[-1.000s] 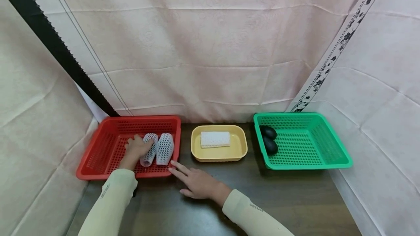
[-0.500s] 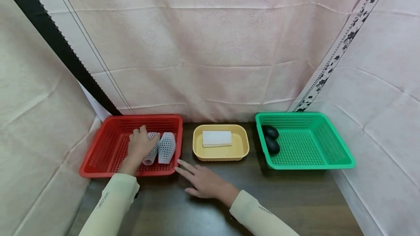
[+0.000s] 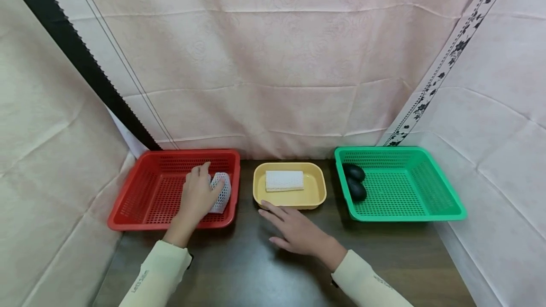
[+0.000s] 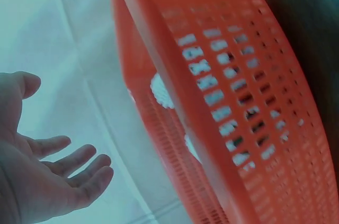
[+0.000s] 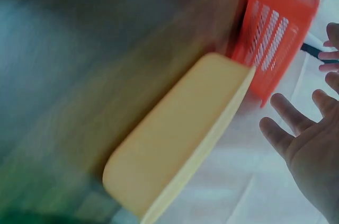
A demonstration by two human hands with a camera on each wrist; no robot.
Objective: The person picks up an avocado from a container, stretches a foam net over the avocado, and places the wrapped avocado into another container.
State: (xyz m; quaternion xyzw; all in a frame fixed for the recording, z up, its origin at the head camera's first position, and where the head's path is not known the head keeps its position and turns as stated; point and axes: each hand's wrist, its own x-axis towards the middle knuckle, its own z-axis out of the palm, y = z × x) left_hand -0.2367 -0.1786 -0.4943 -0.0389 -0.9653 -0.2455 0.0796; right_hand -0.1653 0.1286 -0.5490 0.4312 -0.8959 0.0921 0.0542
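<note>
Over the red basket (image 3: 166, 193) reaches my left hand (image 3: 197, 200), its fingers relaxed and holding nothing. Close beside its thumb lies a white foam-net sleeve (image 3: 222, 196); the hand hides most of a second one. Whether anything is inside the sleeves I cannot tell. In the left wrist view the hand (image 4: 58, 176) is apart from the basket's rim (image 4: 180, 97), and white netting (image 4: 161, 91) shows past the rim. My right hand (image 3: 300, 233), fingers spread and holding nothing, is at the front edge of the yellow tray (image 3: 313, 198), where a flat white foam net (image 3: 284, 181) lies.
To the right stands a green basket (image 3: 405, 217) with two dark, glossy, egg-shaped things (image 3: 356, 189) along its left side. Cloth curtains (image 3: 273, 70) close off the back and both sides of the dark wooden table (image 3: 247, 269).
My left hand has moved right over the foam-net sleeves and now covers most of the left one. My right hand has moved right, from the red basket's corner to the yellow tray.
</note>
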